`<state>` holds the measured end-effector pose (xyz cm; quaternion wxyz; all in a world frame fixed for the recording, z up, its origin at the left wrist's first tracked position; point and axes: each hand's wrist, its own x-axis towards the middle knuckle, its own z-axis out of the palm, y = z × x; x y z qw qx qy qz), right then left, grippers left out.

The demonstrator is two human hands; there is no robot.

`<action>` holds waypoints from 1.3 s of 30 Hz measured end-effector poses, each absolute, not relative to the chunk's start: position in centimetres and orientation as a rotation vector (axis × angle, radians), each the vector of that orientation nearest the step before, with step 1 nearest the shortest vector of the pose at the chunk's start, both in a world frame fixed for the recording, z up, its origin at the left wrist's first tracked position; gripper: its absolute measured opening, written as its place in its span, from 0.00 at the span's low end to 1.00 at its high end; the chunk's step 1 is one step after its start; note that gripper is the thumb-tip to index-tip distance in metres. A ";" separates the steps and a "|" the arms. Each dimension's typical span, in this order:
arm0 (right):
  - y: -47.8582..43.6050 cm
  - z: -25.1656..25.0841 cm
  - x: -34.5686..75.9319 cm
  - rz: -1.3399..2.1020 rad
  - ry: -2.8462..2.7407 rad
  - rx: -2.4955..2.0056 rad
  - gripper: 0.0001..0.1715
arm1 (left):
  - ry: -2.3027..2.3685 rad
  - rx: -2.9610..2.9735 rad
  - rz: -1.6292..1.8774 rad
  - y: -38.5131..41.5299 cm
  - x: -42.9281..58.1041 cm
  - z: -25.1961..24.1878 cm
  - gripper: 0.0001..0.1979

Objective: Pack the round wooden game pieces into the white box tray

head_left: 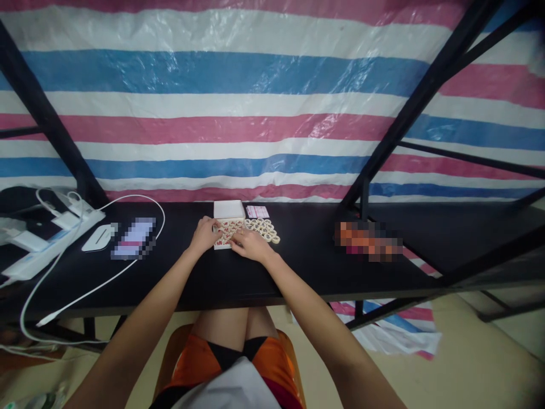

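Note:
On the black table (298,267) lies a small white box (227,229) filled with round, pale wooden game pieces marked in red and black. My left hand (205,233) rests on the box's left edge, fingers curled against it. My right hand (250,243) sits at the box's lower right corner, fingers bent and pressed onto the pieces. A loose heap of the same pieces (264,229) lies just right of the box. The box's white lid (229,209) stands behind it, with a small pink-printed card (257,212) beside it.
At left are a white power strip (51,247) with chargers and cables, a white mouse (97,237) and a blurred phone (133,238). A blurred object (368,241) lies at right. Black frame bars (409,113) rise behind the table before a striped tarp.

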<state>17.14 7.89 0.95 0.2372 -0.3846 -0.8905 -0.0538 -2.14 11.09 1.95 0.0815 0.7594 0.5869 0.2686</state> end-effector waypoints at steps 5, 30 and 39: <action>7.9 1.2 17.2 -0.069 -2.365 -1.007 0.11 | 1.573 2.312 0.820 10.9 -2.4 2.3 0.07; 11.8 -1.3 27.5 0.287 -1.275 -1.810 0.13 | 2.025 2.077 0.615 11.1 -5.1 2.7 0.13; 11.7 -1.2 27.4 0.314 -1.265 -1.825 0.13 | 1.927 2.102 0.559 10.9 -5.1 3.0 0.09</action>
